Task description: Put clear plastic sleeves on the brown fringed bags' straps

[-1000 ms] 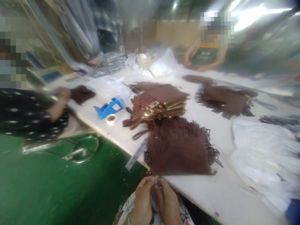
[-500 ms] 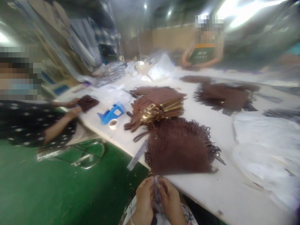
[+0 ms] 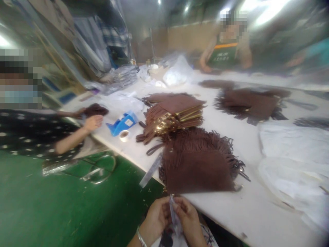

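Note:
My left hand and my right hand are close together at the table's near edge, fingers curled in. Between them runs a thin strip of clear plastic, pinched in the right fingers and touched by the left ones; its exact kind does not show. The left fingertips are partly hidden. Just beyond my hands lies a brown fringed bag, flat on the table with its fringe toward the far side. A bit of gold metal shows at its near left corner.
Behind the bag is a stack of brown fringed bags with gold hardware. A blue tape dispenser, a tape roll and a clear ruler are at left. White sheets lie right. Co-workers sit left and far side.
My left hand has shifted slightly left and its wrist bracelet shows more. The left co-worker's near hand has come away from the dark brown piece toward the tape dispenser.

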Motion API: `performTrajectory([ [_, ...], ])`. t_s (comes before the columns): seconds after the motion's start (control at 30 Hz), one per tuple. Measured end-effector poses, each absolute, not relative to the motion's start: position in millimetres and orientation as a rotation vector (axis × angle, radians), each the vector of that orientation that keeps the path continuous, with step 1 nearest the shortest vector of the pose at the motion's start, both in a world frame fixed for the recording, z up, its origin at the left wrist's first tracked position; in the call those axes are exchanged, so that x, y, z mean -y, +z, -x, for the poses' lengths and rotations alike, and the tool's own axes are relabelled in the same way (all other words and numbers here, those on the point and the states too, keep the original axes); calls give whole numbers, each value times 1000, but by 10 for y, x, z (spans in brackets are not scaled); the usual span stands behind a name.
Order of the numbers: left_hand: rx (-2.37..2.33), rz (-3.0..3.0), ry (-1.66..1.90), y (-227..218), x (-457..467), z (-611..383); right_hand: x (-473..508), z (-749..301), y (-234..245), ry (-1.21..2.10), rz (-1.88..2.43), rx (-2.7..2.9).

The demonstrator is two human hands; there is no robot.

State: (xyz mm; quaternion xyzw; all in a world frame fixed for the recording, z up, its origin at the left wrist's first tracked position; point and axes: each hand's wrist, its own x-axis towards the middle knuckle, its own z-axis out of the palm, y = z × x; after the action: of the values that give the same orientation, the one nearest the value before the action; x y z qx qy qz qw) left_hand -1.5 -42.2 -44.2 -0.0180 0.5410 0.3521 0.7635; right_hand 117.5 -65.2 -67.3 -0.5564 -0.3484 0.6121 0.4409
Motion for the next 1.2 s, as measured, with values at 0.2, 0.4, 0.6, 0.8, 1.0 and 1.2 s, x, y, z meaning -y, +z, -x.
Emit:
performTrajectory([
  [0.2,-1040,26,692,-492,411,107,642,-1172,-599,1657,1359,648],
  [0.4,-814,66,677,-551,426,95,659,-1130,-589,1705,1380,473],
  [0.6,-767,134,636,-490,425,40,716,-1102,-624,1732,1254,281],
  [0.8,-661,178,606,-552,406,43,724,-1081,-699,1758,1163,124],
  [1.0,-702,156,584,-604,400,41,710,-1071,-673,1771,1141,173],
  [1.2,-689,120,611,-604,413,51,725,-1043,-718,1738,1166,144],
])
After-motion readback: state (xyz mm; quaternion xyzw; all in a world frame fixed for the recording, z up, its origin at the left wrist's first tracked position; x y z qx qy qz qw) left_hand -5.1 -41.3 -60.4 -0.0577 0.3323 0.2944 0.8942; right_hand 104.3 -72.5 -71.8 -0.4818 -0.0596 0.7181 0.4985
